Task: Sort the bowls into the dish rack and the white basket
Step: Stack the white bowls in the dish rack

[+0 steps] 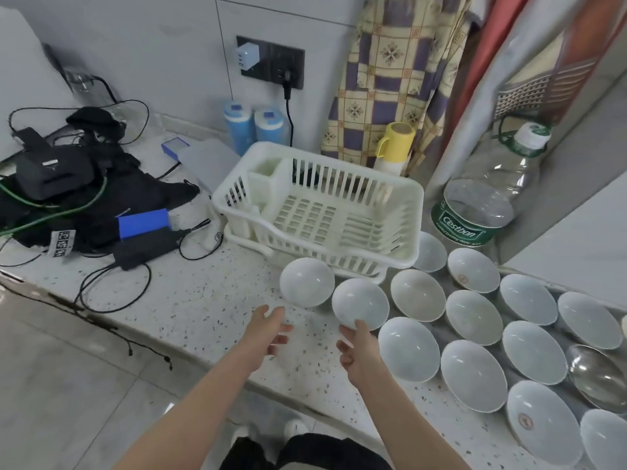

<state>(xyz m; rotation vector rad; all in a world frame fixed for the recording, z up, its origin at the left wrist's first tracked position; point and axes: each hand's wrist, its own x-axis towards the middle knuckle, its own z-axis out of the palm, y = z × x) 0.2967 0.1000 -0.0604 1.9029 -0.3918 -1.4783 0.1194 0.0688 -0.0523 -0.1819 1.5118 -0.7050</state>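
Observation:
A white plastic dish rack [400,212] stands on the speckled counter, with nothing inside it. Several white bowls lie upright in rows in front of it and off to the right. The leftmost bowl [307,281] and the one beside it [360,302] are nearest my hands. My left hand [269,329] hovers with relaxed fingers just below the leftmost bowl, holding nothing. My right hand [356,347] reaches with its fingertips to the near rim of the second bowl, fingers loose. A metal bowl [597,376] sits among the white ones at the right.
Black gear, cables and a blue box [142,222] clutter the counter's left side. A large clear water bottle [481,201], a yellow mug [395,142] and two blue canisters [252,125] stand behind the rack. The counter's front edge runs diagonally under my forearms.

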